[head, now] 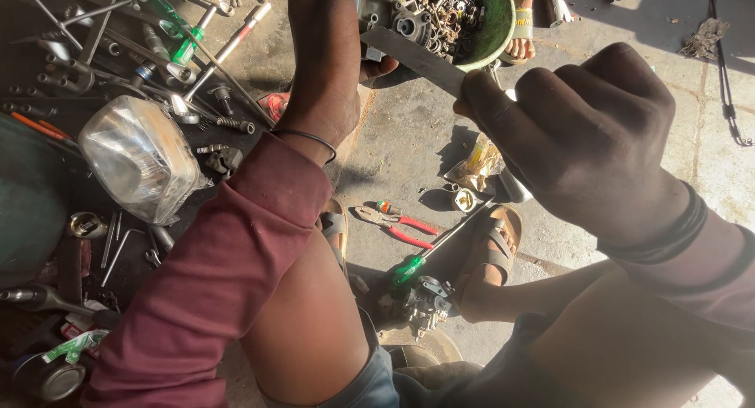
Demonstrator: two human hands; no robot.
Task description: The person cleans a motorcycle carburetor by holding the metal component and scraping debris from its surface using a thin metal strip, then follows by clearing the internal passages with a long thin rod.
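My right hand (586, 137) is closed in a fist around the end of a flat dark metal file (413, 56), which slants up and left from it. My left hand (326, 58) reaches to the top of the view and grips a grey metal engine part (376, 7) that the file's far end touches. Both arms wear maroon sleeves and dark wristbands. My bare knees and sandalled feet are below the hands.
A green bowl (497, 27) of small metal parts sits behind the hands, another person's sandalled foot (521, 40) beside it. Red-handled pliers (397, 223), a green-handled screwdriver (413, 266) and a carburettor (421, 302) lie on the concrete. A headlamp (138, 156) and several wrenches crowd the left.
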